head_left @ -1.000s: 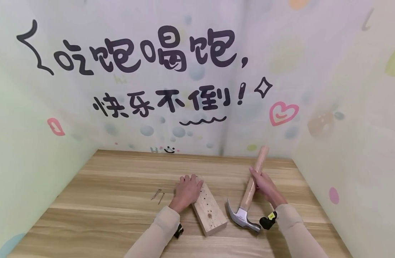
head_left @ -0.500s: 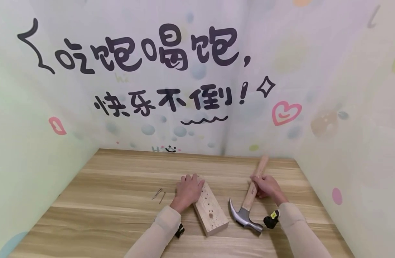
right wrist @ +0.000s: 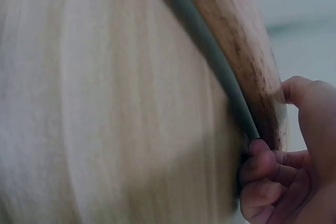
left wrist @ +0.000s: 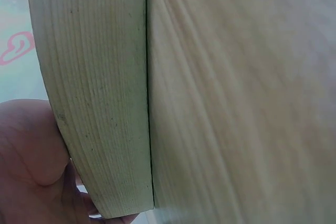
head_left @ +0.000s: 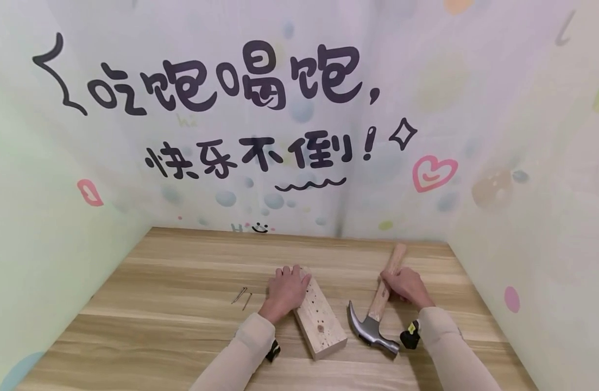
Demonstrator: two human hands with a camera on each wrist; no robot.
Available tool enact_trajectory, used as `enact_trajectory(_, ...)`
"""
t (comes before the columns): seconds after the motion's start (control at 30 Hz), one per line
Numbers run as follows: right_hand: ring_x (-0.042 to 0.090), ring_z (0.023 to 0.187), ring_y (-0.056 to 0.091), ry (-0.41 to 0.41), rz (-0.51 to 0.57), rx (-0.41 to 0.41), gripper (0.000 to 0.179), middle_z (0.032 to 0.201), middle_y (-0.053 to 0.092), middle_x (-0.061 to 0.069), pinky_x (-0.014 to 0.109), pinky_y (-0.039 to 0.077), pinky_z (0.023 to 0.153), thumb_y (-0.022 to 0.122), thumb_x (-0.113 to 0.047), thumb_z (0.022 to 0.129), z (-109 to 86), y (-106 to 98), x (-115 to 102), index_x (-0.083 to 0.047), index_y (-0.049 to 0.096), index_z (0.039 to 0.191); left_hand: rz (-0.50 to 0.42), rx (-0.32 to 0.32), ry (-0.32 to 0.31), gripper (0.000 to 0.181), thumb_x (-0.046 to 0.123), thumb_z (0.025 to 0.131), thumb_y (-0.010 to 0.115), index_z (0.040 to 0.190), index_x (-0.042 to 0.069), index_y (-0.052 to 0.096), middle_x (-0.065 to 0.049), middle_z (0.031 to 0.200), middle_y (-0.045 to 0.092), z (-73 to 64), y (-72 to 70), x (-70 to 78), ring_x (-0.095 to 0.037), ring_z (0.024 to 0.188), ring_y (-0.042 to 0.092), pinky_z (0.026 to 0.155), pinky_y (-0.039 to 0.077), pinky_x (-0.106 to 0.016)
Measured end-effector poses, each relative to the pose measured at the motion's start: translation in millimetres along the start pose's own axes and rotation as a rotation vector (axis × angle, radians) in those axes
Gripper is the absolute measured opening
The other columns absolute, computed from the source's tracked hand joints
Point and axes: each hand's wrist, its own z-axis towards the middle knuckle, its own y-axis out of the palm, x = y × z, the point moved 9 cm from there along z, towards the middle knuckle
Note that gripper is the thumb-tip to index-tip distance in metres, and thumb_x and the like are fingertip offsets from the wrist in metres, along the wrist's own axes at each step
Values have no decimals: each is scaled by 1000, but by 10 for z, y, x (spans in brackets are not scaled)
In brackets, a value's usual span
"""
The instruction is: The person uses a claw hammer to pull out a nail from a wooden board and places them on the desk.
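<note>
A pale wooden block (head_left: 323, 323) with several dark holes and marks on its top lies on the wood-grain table. My left hand (head_left: 287, 289) grips its far end; in the left wrist view, fingers curl around the end beyond the block's side (left wrist: 102, 87). To the right is a claw hammer (head_left: 377, 304) with a wooden handle and metal head, its head toward me and claw facing the block. My right hand (head_left: 408, 285) holds the handle partway up. In the right wrist view, thumb and curled fingers (right wrist: 260, 163) pinch the handle (right wrist: 241, 35) from both sides.
Several thin nails (head_left: 239, 295) lie on the table (head_left: 172, 304) left of my left hand. A printed wall (head_left: 309, 212) with dark lettering stands behind the table's far edge, with pale side walls at left and right.
The hammer's handle end has come down toward the table, and my right hand has lowered with it. My left hand and the wooden block stay where they were.
</note>
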Motion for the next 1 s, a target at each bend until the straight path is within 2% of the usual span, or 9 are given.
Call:
enact_trajectory(0.17,11,42,45,-4,-22,17,40,50,48,-1,26,37,41,59,-42,88,28,10,15,-14,51,61,-15,0,0,57,46,105,37,141,3,48,-24,131,54,23,16,-6,-40,121,49,95,43,-59)
enact_trajectory(0.4,11,44,45,-7,-12,1,47,52,49,0,26,37,42,58,-50,91,34,22,40,-13,52,62,-4,-2,9,56,48,105,37,139,5,50,-24,131,56,66,22,-25,-40,121,50,96,42,-59)
enact_trajectory(0.63,12,43,45,-27,-9,6,53,51,50,0,26,36,42,56,-54,93,4,-12,4,-13,53,60,-33,-13,71,55,47,104,41,138,4,51,-24,132,56,84,-67,-45,-40,125,50,100,40,-60)
enact_trajectory(0.73,15,48,47,-38,-18,41,50,56,51,3,28,38,45,53,-50,96,-20,-109,-45,-11,52,65,-52,-15,87,56,47,103,44,141,6,50,-24,137,53,107,-144,-104,-41,128,48,105,37,-60)
enact_trajectory(0.87,26,64,55,-140,-78,172,42,75,59,15,35,42,53,50,-40,99,-73,-425,-229,0,57,89,-31,8,107,58,46,102,45,144,7,47,-22,141,52,175,-369,-266,-40,132,47,108,35,-59)
enact_trajectory(1.0,43,87,63,-281,-174,293,53,106,63,30,50,50,66,48,-42,102,-174,-785,-469,7,53,123,35,53,131,58,45,102,47,145,6,47,-20,143,51,251,-704,-506,-40,132,47,105,36,-61)
